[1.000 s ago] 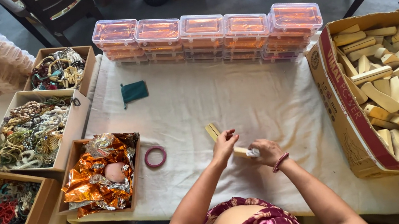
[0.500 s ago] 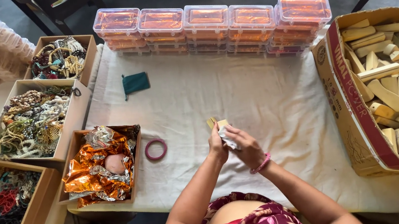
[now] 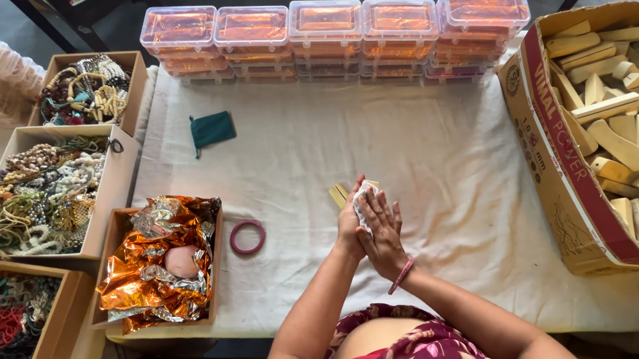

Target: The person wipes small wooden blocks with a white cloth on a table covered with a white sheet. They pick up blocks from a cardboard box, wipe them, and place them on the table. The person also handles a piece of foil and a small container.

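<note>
Wood sticks point(image 3: 338, 194) w/ white wrap point(image 3: 361, 201) pressed between both hands, left hand point(image 3: 348, 229) & right hand point(image 3: 382, 233) clasped; wrapping looks partly done.

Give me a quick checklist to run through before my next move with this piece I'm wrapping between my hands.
1. Piece held by both hands: ok. Left hand and right hand press together around a small white-wrapped piece.
2. Wrap fully closed: cannot tell, the palms hide most of it.
3. Spare wooden sticks close by: ok, on the white cloth just beyond the hands.
4. Pink bangle out of the way: ok, lying apart to the left.
5. Foil box within reach: ok, at the cloth's left edge.
6. Clear lidded boxes ready: cannot tell, all show lids on.
</note>
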